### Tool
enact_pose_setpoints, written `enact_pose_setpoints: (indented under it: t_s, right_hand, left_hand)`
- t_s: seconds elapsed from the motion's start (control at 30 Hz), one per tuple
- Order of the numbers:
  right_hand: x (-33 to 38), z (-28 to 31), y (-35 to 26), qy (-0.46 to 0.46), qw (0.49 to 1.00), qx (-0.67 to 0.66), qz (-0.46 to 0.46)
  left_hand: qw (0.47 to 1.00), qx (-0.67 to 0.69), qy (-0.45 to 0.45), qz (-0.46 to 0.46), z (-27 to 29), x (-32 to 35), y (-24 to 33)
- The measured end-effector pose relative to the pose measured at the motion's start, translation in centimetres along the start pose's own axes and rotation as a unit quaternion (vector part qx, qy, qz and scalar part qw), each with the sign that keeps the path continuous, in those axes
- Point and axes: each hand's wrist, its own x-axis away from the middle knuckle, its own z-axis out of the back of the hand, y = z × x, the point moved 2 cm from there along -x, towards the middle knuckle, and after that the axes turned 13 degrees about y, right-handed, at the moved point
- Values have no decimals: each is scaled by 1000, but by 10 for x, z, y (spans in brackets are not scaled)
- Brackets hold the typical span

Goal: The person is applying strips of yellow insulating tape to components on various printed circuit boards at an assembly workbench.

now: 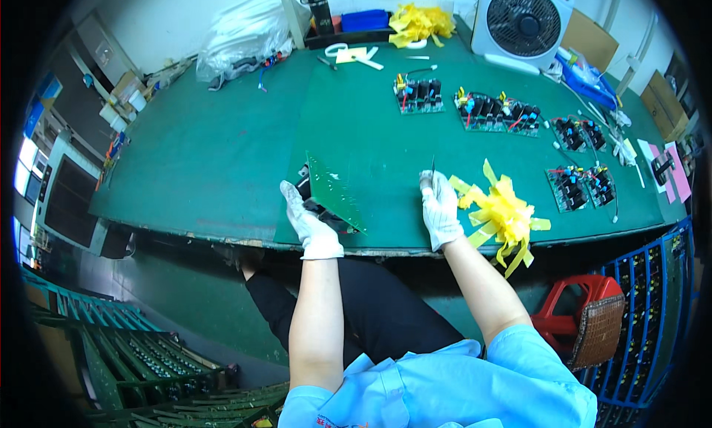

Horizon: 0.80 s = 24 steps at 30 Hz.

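Observation:
My left hand, in a white glove, grips a green circuit board near the table's front edge. The board is tilted, its soldered side facing right and its black components toward my palm. In my gloved right hand is a thin, dark, pointed tool, its tip sticking up past the fingers; its exact kind is too small to tell. The tool and the board are apart. Just right of that hand lies a heap of yellow tape strips, some hanging over the edge.
Several assembled circuit boards with wires stand on the right of the green table. A box fan, a plastic bag and more yellow strips line the back. Below right are a red stool and a blue rack.

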Motion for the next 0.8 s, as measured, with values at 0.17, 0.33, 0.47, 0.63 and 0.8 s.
enact_pose_setpoints:
  t_s: [0.17,0.33,0.47,0.63,0.8]
  right_hand:
    - [26,-17,2,-46,998,25,35]
    - [20,15,8,-52,987,-29,-146]
    - [8,21,24,-44,996,12,-73]
    - [-14,-6,73,-141,988,2,-63]
    - [-3,5,9,-59,995,51,57]
  left_hand:
    - [637,-476,-34,-605,-14,3,63]
    - [662,-626,-178,-372,-17,-3,21]
    - [592,-676,-130,-419,-13,-9,-8]
    - [582,-698,-67,-412,-1,-18,-5]
    - [607,-665,-68,-430,-7,-16,-12]
